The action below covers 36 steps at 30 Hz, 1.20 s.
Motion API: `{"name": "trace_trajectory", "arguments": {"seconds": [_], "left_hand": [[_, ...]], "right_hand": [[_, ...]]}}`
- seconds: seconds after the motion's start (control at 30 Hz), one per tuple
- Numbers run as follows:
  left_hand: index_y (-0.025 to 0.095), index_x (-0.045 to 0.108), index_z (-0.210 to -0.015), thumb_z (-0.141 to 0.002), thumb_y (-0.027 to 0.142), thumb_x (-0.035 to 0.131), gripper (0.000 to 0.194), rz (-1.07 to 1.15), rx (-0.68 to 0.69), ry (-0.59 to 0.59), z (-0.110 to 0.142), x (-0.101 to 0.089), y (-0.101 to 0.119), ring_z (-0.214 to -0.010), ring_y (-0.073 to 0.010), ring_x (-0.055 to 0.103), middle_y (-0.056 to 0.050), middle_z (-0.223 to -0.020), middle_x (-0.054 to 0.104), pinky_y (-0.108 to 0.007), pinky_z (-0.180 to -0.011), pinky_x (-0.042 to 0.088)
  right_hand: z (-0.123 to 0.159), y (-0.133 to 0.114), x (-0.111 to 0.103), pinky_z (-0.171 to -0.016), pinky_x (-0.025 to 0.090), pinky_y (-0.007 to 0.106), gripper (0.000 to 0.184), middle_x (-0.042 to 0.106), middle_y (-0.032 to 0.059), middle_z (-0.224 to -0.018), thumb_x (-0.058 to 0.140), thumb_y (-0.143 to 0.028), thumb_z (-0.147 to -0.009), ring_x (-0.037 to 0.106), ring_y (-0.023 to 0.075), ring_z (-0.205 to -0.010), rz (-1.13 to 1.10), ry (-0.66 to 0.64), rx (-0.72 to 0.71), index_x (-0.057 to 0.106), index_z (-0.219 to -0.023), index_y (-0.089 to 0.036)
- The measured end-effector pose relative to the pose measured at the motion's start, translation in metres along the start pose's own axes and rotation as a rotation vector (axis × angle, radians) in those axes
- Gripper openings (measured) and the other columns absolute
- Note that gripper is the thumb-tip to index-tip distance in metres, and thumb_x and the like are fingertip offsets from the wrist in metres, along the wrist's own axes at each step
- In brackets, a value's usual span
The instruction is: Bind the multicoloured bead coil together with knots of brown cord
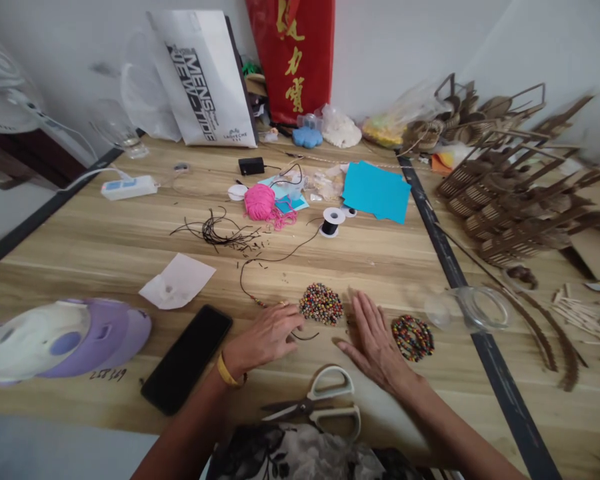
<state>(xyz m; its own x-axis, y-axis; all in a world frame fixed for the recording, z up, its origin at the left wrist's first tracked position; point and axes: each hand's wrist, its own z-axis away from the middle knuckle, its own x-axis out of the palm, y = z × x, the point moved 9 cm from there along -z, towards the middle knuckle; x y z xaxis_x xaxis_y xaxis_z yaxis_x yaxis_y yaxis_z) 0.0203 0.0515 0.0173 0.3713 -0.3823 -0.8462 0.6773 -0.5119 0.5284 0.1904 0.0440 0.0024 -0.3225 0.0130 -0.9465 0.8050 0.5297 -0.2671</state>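
Note:
My left hand [267, 333] rests on the table with its fingers curled on a thin black cord [304, 256]. A few small colored beads [258, 301] are threaded on the cord beside its knuckles, and a short cord end sticks out past the fingertips. The cord runs back to a white spool [332, 220] wound with black. Right of that hand lies a pile of loose multicolored beads [322, 304]. My right hand [377, 340] lies flat with its fingers stretched out, between the pile and a coil of strung beads [413, 338]. It holds nothing visible.
Scissors [310, 402] lie close to my body, between the forearms. A black phone [187, 359], a white paper [178, 281] and a purple-and-white cap-like object [75, 339] are at left. Behind are cut cords [215, 230], pink yarn [261, 201] and blue sheets [376, 191]; brown woven baskets [495, 200] stand right.

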Motion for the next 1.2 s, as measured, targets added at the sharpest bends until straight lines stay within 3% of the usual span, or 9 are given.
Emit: {"name": "trace_trajectory", "arguments": {"seconds": [0.1, 0.37, 0.8, 1.0, 1.1, 1.2], "left_hand": [[0.019, 0.062, -0.083, -0.084, 0.021, 0.061, 0.003, -0.027, 0.001, 0.023, 0.003, 0.001, -0.006, -0.095, -0.0198, 0.058, -0.002, -0.089, 0.063, -0.038, -0.102, 0.035], [0.018, 0.061, -0.080, -0.089, 0.018, 0.053, 0.012, -0.068, 0.046, 0.035, -0.001, 0.012, -0.003, -0.088, -0.0177, 0.058, -0.002, -0.084, 0.064, -0.033, -0.094, 0.039], [0.016, 0.060, -0.074, -0.087, 0.014, 0.055, 0.015, -0.068, -0.042, 0.042, -0.012, 0.003, -0.005, -0.080, -0.0175, 0.056, -0.002, -0.079, 0.062, -0.030, -0.080, 0.041], [0.017, 0.061, -0.073, -0.085, 0.015, 0.059, 0.013, 0.023, -0.040, 0.145, -0.012, -0.013, -0.005, -0.079, -0.0167, 0.056, -0.001, -0.076, 0.062, -0.031, -0.082, 0.044], [0.016, 0.064, -0.087, -0.090, 0.020, 0.052, 0.013, 0.090, -0.060, 0.261, -0.010, -0.023, -0.007, -0.092, -0.0185, 0.058, -0.005, -0.091, 0.063, -0.035, -0.090, 0.047], [0.016, 0.055, -0.121, -0.097, 0.024, 0.037, 0.030, 0.152, -0.082, 0.365, -0.008, -0.027, -0.011, -0.123, -0.0203, 0.048, -0.012, -0.128, 0.054, -0.040, -0.107, 0.040]], "right_hand": [[0.009, 0.003, 0.010, -0.112, 0.021, 0.058, 0.078, 0.015, 0.0201, -0.155, 0.032, -0.053, -0.097, 0.014, 0.0338, -0.143, 0.133, -0.029, 0.033, -0.002, -0.152, -0.009], [-0.007, -0.003, 0.016, -0.112, 0.020, 0.056, 0.071, 0.020, 0.0205, -0.154, 0.020, -0.048, -0.101, 0.017, 0.0314, -0.143, 0.241, -0.020, 0.021, -0.007, -0.151, -0.007], [-0.030, -0.002, 0.026, -0.112, 0.017, 0.058, 0.077, 0.016, 0.0223, -0.154, 0.024, -0.052, -0.099, 0.011, 0.0322, -0.144, 0.207, 0.019, 0.016, -0.011, -0.150, -0.005], [-0.033, 0.000, 0.029, -0.112, 0.015, 0.058, 0.084, 0.012, 0.0222, -0.155, 0.026, -0.058, -0.097, 0.007, 0.0320, -0.145, 0.185, 0.027, 0.017, -0.011, -0.150, -0.005], [-0.035, -0.001, 0.028, -0.112, 0.016, 0.058, 0.085, 0.012, 0.0218, -0.155, 0.027, -0.059, -0.097, 0.008, 0.0321, -0.145, 0.163, 0.030, 0.002, -0.012, -0.150, -0.006], [-0.038, -0.002, 0.026, -0.112, 0.018, 0.057, 0.085, 0.014, 0.0221, -0.155, 0.027, -0.060, -0.096, 0.010, 0.0317, -0.144, 0.132, 0.034, -0.016, -0.013, -0.150, -0.007]]}}
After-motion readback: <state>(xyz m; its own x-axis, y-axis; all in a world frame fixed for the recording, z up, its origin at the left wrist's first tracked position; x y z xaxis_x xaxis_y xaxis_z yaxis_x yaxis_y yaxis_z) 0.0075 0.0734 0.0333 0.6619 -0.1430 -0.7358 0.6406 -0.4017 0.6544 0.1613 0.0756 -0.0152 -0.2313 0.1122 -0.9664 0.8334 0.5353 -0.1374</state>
